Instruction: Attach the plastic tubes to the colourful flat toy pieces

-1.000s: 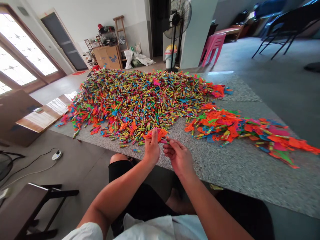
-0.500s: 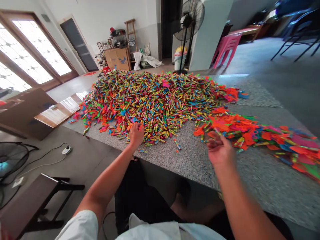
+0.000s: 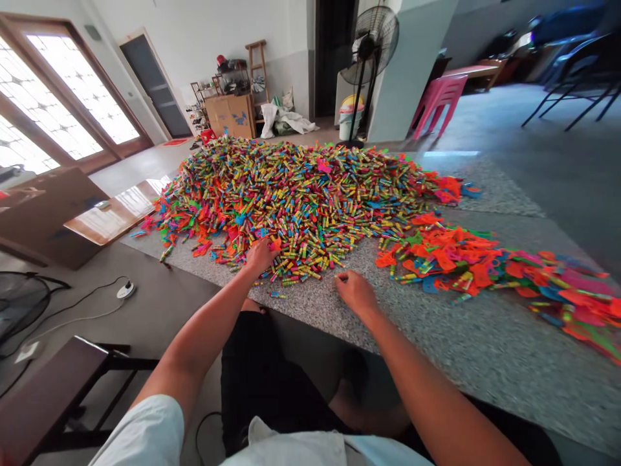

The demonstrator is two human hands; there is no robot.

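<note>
A broad heap of small, colourful printed tubes (image 3: 310, 200) covers the grey speckled slab in front of me. My left hand (image 3: 261, 256) is at the heap's near edge, fingers curled around a flat orange plastic piece (image 3: 275, 245) that shows at the fingertips. Over the bare stone just right of the heap, my right hand (image 3: 356, 291) has thumb and fingers pinched together. Whatever is in that pinch is too small and hidden to make out. Farther right lies a pile of flat orange, pink and blue plastic pieces (image 3: 441, 249) mixed with some tubes.
The speckled stone slab (image 3: 412, 330) ends close to my legs. One loose tube (image 3: 277, 295) lies near its front edge. Left are a dark bench (image 3: 63, 395), a floor fan (image 3: 24, 304) and cardboard (image 3: 43, 220). A standing fan (image 3: 363, 52) and pink stools (image 3: 439, 103) stand behind.
My right hand has moved left from the orange plastic pile to the bare stone by the heap, where a loose tube lay. My left hand stays at the heap's edge, turned slightly.
</note>
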